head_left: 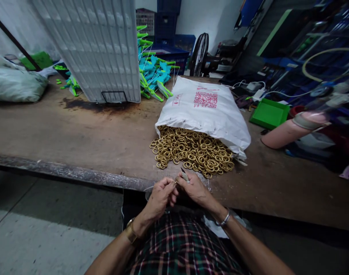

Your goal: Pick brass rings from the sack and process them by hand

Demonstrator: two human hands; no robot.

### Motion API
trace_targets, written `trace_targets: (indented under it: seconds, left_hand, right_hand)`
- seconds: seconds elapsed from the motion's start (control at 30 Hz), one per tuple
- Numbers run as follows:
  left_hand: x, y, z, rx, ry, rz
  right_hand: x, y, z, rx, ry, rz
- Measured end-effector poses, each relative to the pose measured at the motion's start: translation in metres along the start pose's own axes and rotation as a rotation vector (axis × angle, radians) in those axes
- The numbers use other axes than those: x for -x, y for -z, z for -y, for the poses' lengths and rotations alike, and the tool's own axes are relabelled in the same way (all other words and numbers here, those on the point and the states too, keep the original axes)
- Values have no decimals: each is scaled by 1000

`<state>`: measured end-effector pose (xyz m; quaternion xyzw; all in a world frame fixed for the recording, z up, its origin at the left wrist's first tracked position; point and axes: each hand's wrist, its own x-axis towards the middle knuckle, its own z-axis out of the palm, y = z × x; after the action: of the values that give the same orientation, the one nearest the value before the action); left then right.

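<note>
My left hand (162, 194) is closed in a pinch near the table's front edge. Its fingertips meet those of my right hand (193, 188) around a tiny piece too small to make out. Tucked in the closed right hand is a small knife (185, 175), its dark pointed tip sticking out away from me. Just beyond both hands lies a heap of gold-coloured rings (195, 152). They spill out of the open mouth of a white sack (203, 110) with red print, which lies on its side.
The brown wooden table (62, 130) has a worn front edge. A tall ribbed whitish plastic unit (102, 57) stands at the back left, beside bright green and turquoise parts (155, 74). To the right are a green tray (269, 114) and a pink cylinder (291, 131). Behind stands a black fan (199, 55).
</note>
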<state>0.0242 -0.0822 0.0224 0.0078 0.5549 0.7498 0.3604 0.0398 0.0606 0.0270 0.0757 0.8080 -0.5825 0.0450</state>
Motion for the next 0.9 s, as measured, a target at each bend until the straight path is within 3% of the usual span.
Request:
trace_targets:
  seconds: [0.13, 0.27, 0.47, 0.9]
  left_hand:
    - [1, -1, 0, 160, 25, 62]
    - [1, -2, 1, 202, -34, 56]
    - [-3, 0, 3, 131, -93, 36]
    - [-6, 5, 12, -41, -158, 20]
  right_hand:
    - [0, 0, -2, -1, -4, 4]
    - [1, 1, -8, 179, 55, -110]
    - [9, -3, -14, 378, 196, -5]
    - [11, -7, -20, 573, 292, -8]
